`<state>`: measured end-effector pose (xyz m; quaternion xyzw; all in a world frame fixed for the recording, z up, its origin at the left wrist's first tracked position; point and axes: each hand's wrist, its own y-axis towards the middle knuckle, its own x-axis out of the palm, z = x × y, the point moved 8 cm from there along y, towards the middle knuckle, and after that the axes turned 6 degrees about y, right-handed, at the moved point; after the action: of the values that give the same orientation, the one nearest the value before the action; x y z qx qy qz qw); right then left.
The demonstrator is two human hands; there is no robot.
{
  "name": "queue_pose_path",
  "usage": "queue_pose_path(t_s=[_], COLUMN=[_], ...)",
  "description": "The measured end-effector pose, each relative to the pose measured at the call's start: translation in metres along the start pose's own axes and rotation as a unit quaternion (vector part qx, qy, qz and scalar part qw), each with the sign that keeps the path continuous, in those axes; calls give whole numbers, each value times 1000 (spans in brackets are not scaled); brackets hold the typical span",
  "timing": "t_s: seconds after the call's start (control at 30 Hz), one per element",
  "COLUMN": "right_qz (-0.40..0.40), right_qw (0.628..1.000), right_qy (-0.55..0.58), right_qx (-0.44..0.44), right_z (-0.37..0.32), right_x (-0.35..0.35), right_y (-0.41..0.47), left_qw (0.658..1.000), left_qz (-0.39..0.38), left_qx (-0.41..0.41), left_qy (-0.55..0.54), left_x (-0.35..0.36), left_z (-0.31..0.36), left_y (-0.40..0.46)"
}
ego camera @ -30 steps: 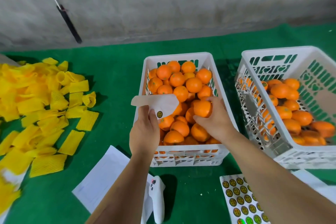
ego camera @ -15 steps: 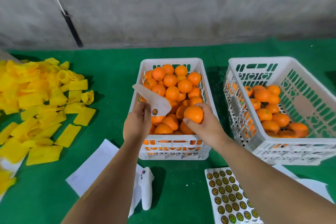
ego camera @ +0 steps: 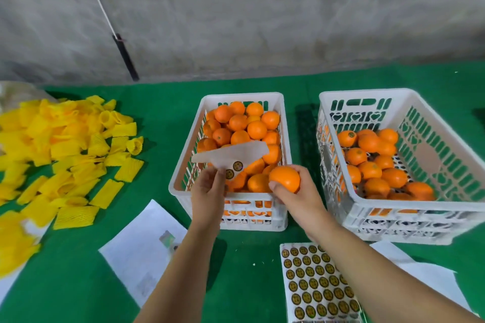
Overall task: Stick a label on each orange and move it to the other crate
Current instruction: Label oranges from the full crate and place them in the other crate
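At frame centre, the right hand [ego camera: 296,191] gripped an orange [ego camera: 284,178] beside the label strip [ego camera: 231,156] that the left hand [ego camera: 208,191] pinched, likely ready for labelling.

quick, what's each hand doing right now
Left hand: pinching the sticker backing strip.
Right hand: gripping an orange.
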<state>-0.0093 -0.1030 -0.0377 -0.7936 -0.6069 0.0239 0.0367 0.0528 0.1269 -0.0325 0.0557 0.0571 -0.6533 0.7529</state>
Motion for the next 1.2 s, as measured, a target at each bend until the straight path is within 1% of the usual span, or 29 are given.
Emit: queue_pose_path(t_s=[0.07,0.13,0.23,0.3,0.4,0.43,0.53,0.6,0.67,0.73,0.8,0.87,0.97,1.1,1.2], right_qz=[21,24,-19,-55,-60,-57,-54,-54,-52,-60,-83,-97,-82,-66,-61], right_qw=[1000,1000,1000,998,997,997,998,998,994,990,990,990,992,996,998], right_qy=[12,11,4,12,55,54,-16,-26,-56,-69,-31,-17,-65,-52,-33], right_qx=[-8,-17,-12,-11,-5,0,-8,-24,-73,-108,-114,-99,-66,-26,-5], right_z=[1,3,7,8,10,11,12,10,7,5,7,10,19,28,34], right_x=[-14,-26,-30,-26,-22,-21,-23,-26,-32,-41,-48,-51,-57,-64,-65], right_y=[-29,-58,-91,-106,-120,-123,-127,-131,-135,-137,-134,-128,-116,-104,-100], left_qw=[998,990,971,960,933,928,926,941,963,976,982,983,988,989,991], left_qz=[18,25,8,-32,-97,-101,-79,-54,-38,-38,-61,-85,-82,-119,-113], left_qx=[-43,-87,-136,-170,-207,-217,-243,-227,-192,-160,-134,-124,-125,-82,-61], left_qy=[-45,-107,-195,-222,-277,-285,-277,-246,-187,-144,-122,-102,-50,-43,-33], left_x=[12,27,56,79,105,107,107,105,102,98,95,91,87,95,95], left_z=[-3,-6,-4,-1,6,7,4,3,2,1,-1,-5,-15,-11,-8], left_y=[-38,-74,-119,-141,-166,-170,-176,-177,-178,-180,-181,-184,-185,-180,-176])
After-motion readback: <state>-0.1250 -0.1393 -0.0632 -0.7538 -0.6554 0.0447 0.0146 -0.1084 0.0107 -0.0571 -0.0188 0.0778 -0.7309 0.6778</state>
